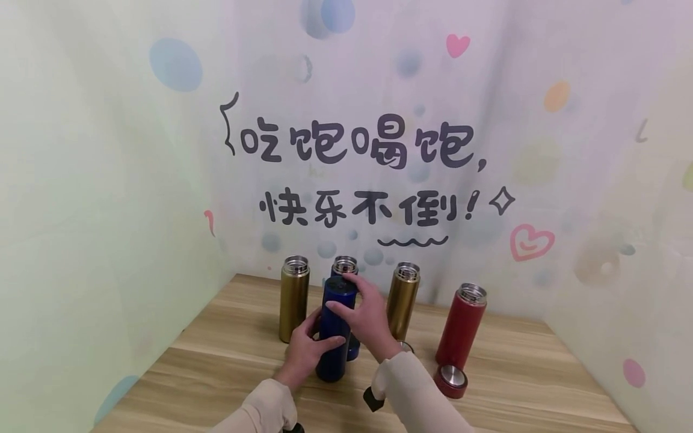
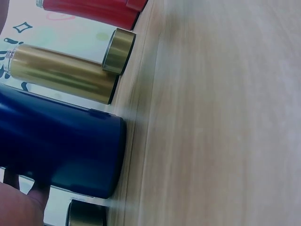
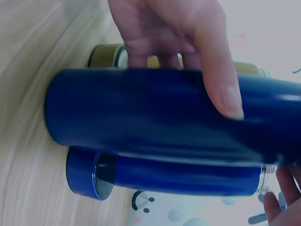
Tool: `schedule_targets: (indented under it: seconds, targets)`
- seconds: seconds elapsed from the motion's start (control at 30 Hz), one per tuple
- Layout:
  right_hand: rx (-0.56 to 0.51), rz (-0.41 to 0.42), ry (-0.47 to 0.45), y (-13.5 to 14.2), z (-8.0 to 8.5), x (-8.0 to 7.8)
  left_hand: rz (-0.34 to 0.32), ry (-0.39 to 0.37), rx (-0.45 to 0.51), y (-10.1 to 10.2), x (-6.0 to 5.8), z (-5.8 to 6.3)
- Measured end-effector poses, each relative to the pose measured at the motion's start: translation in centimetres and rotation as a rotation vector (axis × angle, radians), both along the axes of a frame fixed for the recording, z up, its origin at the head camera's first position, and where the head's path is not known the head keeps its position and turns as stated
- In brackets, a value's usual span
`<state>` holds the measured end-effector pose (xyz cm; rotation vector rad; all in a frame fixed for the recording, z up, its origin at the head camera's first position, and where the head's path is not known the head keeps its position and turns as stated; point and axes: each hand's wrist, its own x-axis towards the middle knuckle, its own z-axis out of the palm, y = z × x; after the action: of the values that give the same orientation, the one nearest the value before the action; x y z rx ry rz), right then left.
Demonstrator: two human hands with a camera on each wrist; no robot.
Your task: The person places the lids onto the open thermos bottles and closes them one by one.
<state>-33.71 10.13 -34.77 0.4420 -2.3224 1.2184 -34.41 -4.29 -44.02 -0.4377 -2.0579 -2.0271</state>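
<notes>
Rising beyond both hands, a printed backdrop (image 1: 346,78) closes off the scene; beneath the hands spreads a wooden table (image 1: 206,349). Between the hands the near blue bottle (image 1: 332,328) is held upright, its base low over or on the wood, contact uncertain. The red bottle (image 1: 462,325) stands right of the right hand (image 1: 370,319); the right gold bottle (image 1: 400,307) stands just beyond that hand, the left gold bottle (image 1: 294,307) beyond the left hand (image 1: 305,352), and the far blue bottle (image 3: 188,174) behind the held one. All four show bare steel mouths. The left hand is wrapped round the bottle's body; the right grips its upper end. Smallest are the loose lids, red (image 1: 451,382), blue (image 1: 354,349) and two gold (image 2: 118,52), each near a bottle of its colour. By this count four bottles are uncapped; only the held one, dark top (image 1: 341,286) in place, appears closed. Whether that top is being loosened or tightened cannot be told.
</notes>
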Motion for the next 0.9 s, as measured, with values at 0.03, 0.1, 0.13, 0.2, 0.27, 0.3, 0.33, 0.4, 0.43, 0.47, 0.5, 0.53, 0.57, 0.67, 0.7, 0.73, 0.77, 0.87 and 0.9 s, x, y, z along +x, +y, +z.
schedule_targets:
  seconds: [0.03,0.1,0.13,0.2,0.27,0.3,0.33,0.4,0.43,0.47,0.5,0.53,0.57,0.67,0.7,0.73,0.77,0.87,0.9]
  targets:
    - [0.005,-0.023,0.022,-0.2,-0.1,0.1,0.004,-0.003,-0.010,0.0,0.0,0.0]
    - [0.014,-0.066,0.055,-0.7,-0.3,0.2,0.011,-0.014,-0.024,-0.1,0.0,-0.1]
    - [0.017,-0.081,0.066,-0.8,-0.3,0.2,0.013,-0.011,-0.038,-0.1,0.0,-0.1]
    - [0.020,-0.095,0.080,-1.1,-0.3,0.3,0.015,-0.026,-0.047,-0.2,0.0,-0.1]
    - [0.025,-0.095,0.071,-1.2,-0.2,0.3,0.015,-0.034,-0.050,-0.1,0.0,-0.2]
    - [0.024,-0.084,0.052,-1.2,-0.1,0.3,0.014,-0.034,-0.050,-0.1,0.0,-0.2]
    - [0.019,-0.056,0.029,-1.1,0.0,0.3,0.012,-0.029,-0.050,-0.1,0.0,-0.2]
    - [-0.009,0.045,-0.033,-0.7,0.3,0.2,0.008,-0.032,-0.038,-0.1,0.0,-0.1]
    - [-0.034,0.111,-0.070,-0.4,0.4,0.1,0.007,-0.028,-0.032,0.0,-0.1,-0.1]
    - [-0.061,0.178,-0.116,-0.1,0.6,0.0,0.003,-0.025,-0.027,0.0,0.0,0.0]
    - [-0.091,0.246,-0.162,0.3,0.8,-0.2,0.000,-0.025,-0.021,0.0,0.1,0.1]
    - [-0.116,0.306,-0.208,0.7,1.0,-0.3,-0.005,-0.023,-0.012,0.0,0.2,0.3]
    - [-0.134,0.356,-0.246,1.0,1.2,-0.5,-0.009,-0.028,-0.004,0.0,0.4,0.6]
    - [-0.150,0.434,-0.331,1.8,1.8,-0.8,-0.025,-0.027,0.004,-0.1,1.3,1.6]
    - [-0.148,0.450,-0.348,2.0,1.9,-0.9,-0.030,-0.025,0.006,-0.2,1.5,1.9]
    - [-0.142,0.459,-0.357,2.2,2.0,-1.0,-0.032,-0.019,0.004,-0.2,1.8,2.1]
    - [-0.135,0.464,-0.358,2.3,2.0,-1.0,-0.032,-0.015,0.000,-0.2,1.9,2.3]
    - [-0.109,0.447,-0.341,2.4,2.0,-1.1,-0.022,-0.018,-0.009,-0.1,1.4,1.6]
    - [-0.097,0.429,-0.328,2.3,1.9,-1.2,-0.016,-0.017,-0.013,-0.1,1.1,1.2]
